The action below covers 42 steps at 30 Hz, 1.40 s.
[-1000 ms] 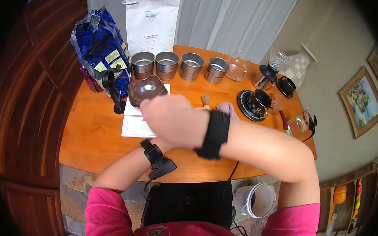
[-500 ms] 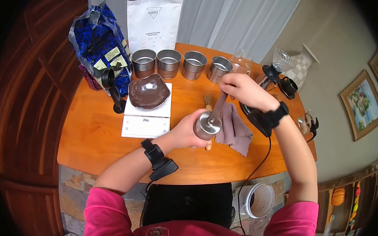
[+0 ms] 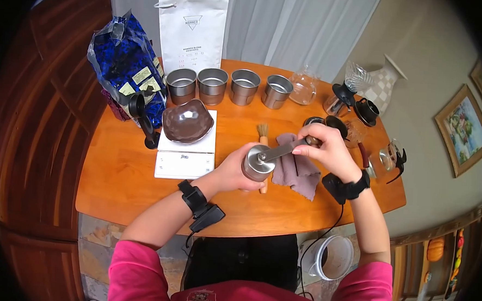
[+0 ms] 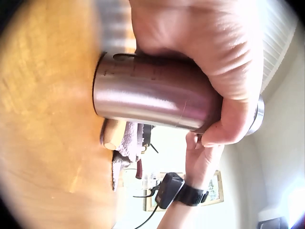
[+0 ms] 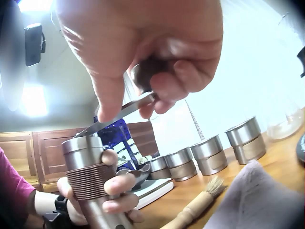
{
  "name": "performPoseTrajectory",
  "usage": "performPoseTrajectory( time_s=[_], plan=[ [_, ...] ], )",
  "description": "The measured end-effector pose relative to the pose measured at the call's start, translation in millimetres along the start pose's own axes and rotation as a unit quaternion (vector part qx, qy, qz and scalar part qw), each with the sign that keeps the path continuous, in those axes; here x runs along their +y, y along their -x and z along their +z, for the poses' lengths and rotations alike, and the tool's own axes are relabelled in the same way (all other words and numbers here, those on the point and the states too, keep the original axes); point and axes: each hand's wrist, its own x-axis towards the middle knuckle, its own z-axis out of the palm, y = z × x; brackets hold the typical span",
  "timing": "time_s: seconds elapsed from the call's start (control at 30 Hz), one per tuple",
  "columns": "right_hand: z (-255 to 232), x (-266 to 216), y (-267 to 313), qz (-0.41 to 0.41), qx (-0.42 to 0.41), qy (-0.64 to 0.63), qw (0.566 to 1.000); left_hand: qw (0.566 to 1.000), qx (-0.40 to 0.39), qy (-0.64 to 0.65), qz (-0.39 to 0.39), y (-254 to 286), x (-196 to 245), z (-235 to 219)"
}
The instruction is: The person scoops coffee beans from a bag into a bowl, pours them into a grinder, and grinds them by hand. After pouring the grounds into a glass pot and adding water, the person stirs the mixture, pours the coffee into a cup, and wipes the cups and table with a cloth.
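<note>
Near the centre of the head view, a person in a pink top holds a hand grinder [image 3: 255,163], a steel cylinder with a flat metal crank arm [image 3: 279,151] running from its lid toward the right of the frame. The left hand [image 3: 233,169], arriving from the lower left, has its fingers and thumb curled around the body. The right hand [image 3: 330,151], right of centre, has its fingers curled about the dark knob [image 3: 311,140] at the crank's end, the thumb reaching down by the arm. The lid tips slightly; whether the base touches the table [image 3: 124,185] or hangs just above it, I cannot tell. Just beside it lie a wooden brush [image 3: 263,187] and a mauve cloth [image 3: 299,178]; left of centre, a brown dish [image 3: 188,121] sits on a white scale [image 3: 184,168]. To my eye the grinder looks stiff and fairly heavy for its slim shape, hardly fragile, though its crank may swing or twist the body if gripped loosely. The bare steel, shining in the left wrist view, would probably be slippery; the ribbed brown band [image 5: 88,182], at lower left in the right wrist view, seems the surest hold, wrapped by a whole hand. The rounded knob looks like the best place for the other hand, since the thin arm offers narrow edges and little to grasp.
</note>
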Motion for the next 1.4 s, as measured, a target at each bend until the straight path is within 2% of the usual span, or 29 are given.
performPoseTrajectory(
  time_s=[0.17, 0.27, 0.3, 0.33, 0.43, 0.5, 0.57, 0.73, 0.8, 0.87, 0.9, 0.93, 1.0, 1.03, 1.13, 1.2, 1.23, 1.27, 1.3, 1.33, 1.4],
  plan=[
    [12, -20, 29, 0.054, 0.08, 0.025, 0.995, 1.0, 0.008, -0.002, -0.004, 2, 0, 0],
    [23, -34, 45, 0.039, 0.125, 0.07, 0.989, 0.999, 0.021, -0.024, 0.039, 1, -8, 0],
    [27, -39, 52, 0.052, 0.114, 0.09, 0.988, 0.998, 0.033, -0.032, 0.046, 1, -8, 0],
    [34, -41, 57, 0.004, 0.139, 0.149, 0.979, 0.997, 0.045, -0.04, 0.052, 1, -7, 1],
    [59, -58, 72, -0.064, 0.174, 0.298, 0.936, 0.994, 0.067, -0.06, 0.056, 0, -6, 3],
    [68, -81, 76, -0.045, 0.167, 0.334, 0.926, 0.992, 0.078, -0.084, 0.052, 1, -1, 6],
    [84, -93, 75, -0.05, 0.181, 0.356, 0.915, 0.995, 0.07, -0.043, 0.048, -2, -7, 3],
    [111, -139, 67, -0.055, 0.087, 0.383, 0.918, 0.995, 0.062, -0.037, 0.062, -2, -14, 0],
    [114, -147, 54, -0.096, 0.064, 0.367, 0.923, 0.991, 0.058, -0.075, 0.09, -1, -17, -2],
    [120, -153, 40, -0.119, 0.057, 0.376, 0.917, 0.993, 0.072, -0.067, 0.067, 1, -12, 0],
    [121, -155, 31, -0.116, 0.036, 0.295, 0.948, 0.993, 0.079, -0.062, 0.055, 2, -10, 1],
    [122, -152, 24, -0.139, 0.006, 0.254, 0.957, 0.993, 0.083, -0.063, 0.059, 4, -10, 2],
    [124, -144, 5, -0.182, -0.052, 0.168, 0.967, 0.992, 0.09, -0.066, 0.066, 5, -9, 3],
    [122, -145, -8, -0.183, -0.084, 0.195, 0.96, 0.992, 0.082, -0.061, 0.074, 3, -7, 5],
    [126, -124, -44, -0.251, -0.058, 0.19, 0.947, 0.993, 0.034, 0.111, -0.012, 5, 6, 7],
    [124, -126, -72, -0.181, -0.129, 0.218, 0.95, 0.972, 0.004, 0.223, -0.068, 8, 14, 6],
    [110, -131, -86, -0.173, -0.193, 0.269, 0.928, 0.956, -0.01, 0.278, -0.096, 8, 17, 6],
    [95, -135, -98, -0.164, -0.255, 0.317, 0.899, 0.994, -0.002, 0.071, -0.079, 6, 11, 2],
    [88, -134, -106, -0.15, -0.256, 0.333, 0.895, 0.987, 0.012, -0.141, -0.071, 4, 5, -2],
    [82, -130, -112, -0.137, -0.257, 0.35, 0.891, 0.986, 0.017, -0.162, -0.032, 2, 9, 0],
    [75, -105, -128, -0.078, -0.254, 0.363, 0.893, 0.986, 0.044, -0.125, 0.101, -4, -10, -3]
  ],
)
